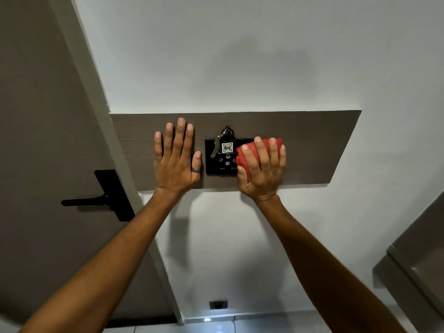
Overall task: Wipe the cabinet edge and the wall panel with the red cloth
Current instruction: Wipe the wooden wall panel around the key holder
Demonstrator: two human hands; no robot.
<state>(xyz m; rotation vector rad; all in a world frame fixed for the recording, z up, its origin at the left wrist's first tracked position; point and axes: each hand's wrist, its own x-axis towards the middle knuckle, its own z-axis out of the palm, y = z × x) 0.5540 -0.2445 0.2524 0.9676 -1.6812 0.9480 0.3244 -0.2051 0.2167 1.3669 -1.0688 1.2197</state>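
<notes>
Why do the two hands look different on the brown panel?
The left hand lies flat, fingers spread, holding nothing; the right hand curls around the red cloth. The left hand wears a ring; the right hand shows none. Both are on the wall panel.

Left hand [176, 162] flat and spread, right hand [262, 169] curled gripping

Single head view — camera is sitting at head height, facing the white wall [264, 56] head-on at arm's length, wide-angle bending the door [43, 140] leftward; floor [216, 328] is showing at bottom edge.
</notes>
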